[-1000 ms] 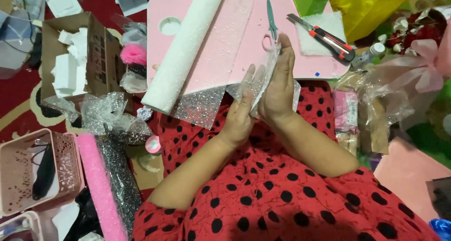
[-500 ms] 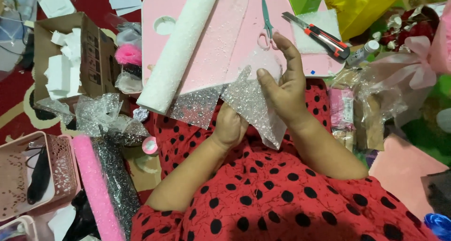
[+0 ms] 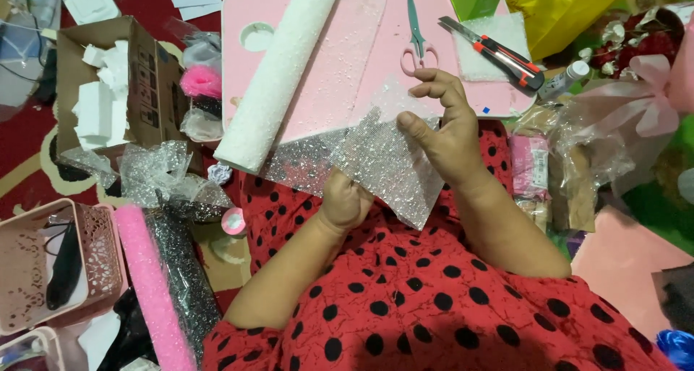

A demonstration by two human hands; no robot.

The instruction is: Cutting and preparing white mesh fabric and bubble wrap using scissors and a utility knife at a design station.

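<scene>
Hands (image 3: 448,136) pinch glitter mesh (image 3: 383,161) | cardboard box (image 3: 148,74): white foam blocks (image 3: 97,107)

Home craft area set up on the floor. A patterned red carpet (image 3: 29,154) lies underneath. A low pink table (image 3: 347,60) carries scissors (image 3: 417,35), a utility knife (image 3: 499,53) and a white glitter roll (image 3: 278,74). Around it lie a cardboard box (image 3: 144,82) of white foam pieces, pink lattice baskets (image 3: 97,255), net rolls, ribbon bows (image 3: 650,96) and a glue bottle (image 3: 565,79).
</scene>
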